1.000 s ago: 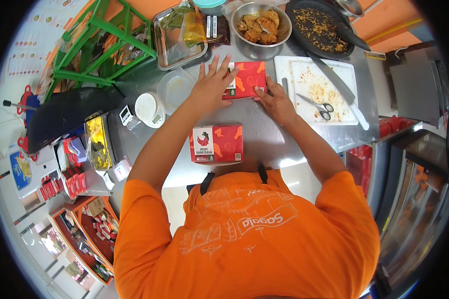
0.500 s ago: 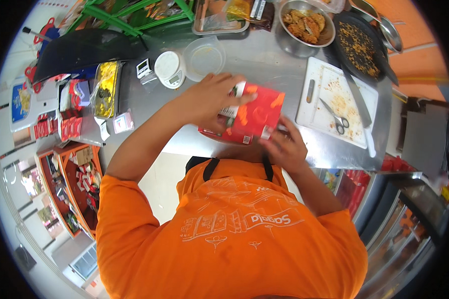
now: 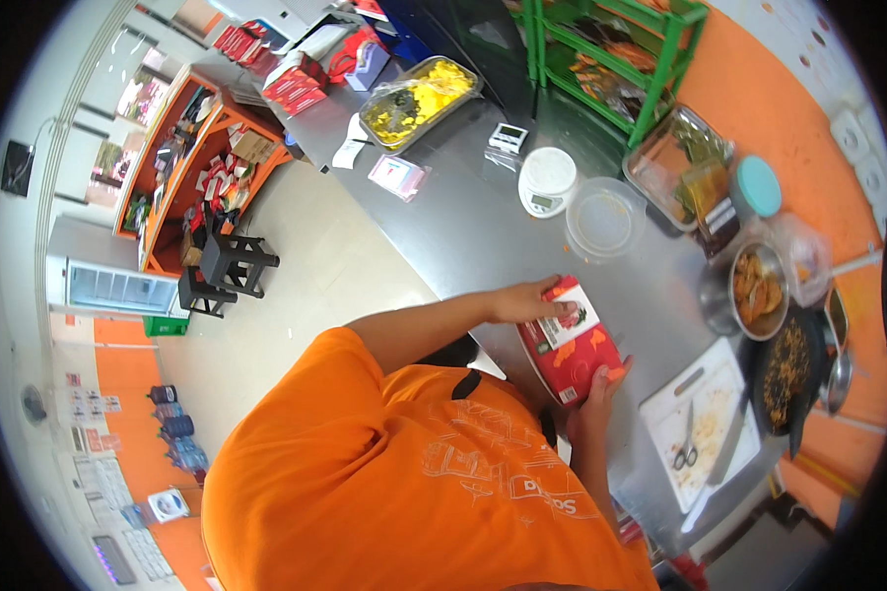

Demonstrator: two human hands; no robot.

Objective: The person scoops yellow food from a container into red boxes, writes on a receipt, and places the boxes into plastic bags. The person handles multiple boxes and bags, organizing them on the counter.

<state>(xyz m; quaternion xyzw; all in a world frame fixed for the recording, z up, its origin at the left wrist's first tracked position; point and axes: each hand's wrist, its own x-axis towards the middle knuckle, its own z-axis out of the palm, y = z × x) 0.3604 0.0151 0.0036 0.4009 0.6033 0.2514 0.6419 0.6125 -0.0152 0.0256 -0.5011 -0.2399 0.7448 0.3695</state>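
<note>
Close to my body, at the table's near edge, both hands hold a red cardboard food box [image 3: 595, 352] with a white label panel and orange pictures. The fingers of my left hand [image 3: 524, 302] wrap its upper left end, with the thumb on the label. My right hand [image 3: 593, 404] grips the lower right corner, thumb on the front face. The box's back and underside are hidden. To the right of it, a white cutting board [image 3: 665, 404] with crumbs carries scissors [image 3: 688, 451] and a knife [image 3: 727, 451].
Beyond the box are a round plastic lid [image 3: 606, 219], a white scale [image 3: 548, 181] and a small timer [image 3: 508, 137]. Farther right stand a steel bowl of fried pieces [image 3: 721, 300] and a black pan [image 3: 790, 379]. A yellow-filled tray [image 3: 389, 138] and a green rack [image 3: 650, 94] are at the back.
My view has swung to the left, so more of the room shows. The box has been turned in my hands and its white label now faces up. Both hands still hold it.
</note>
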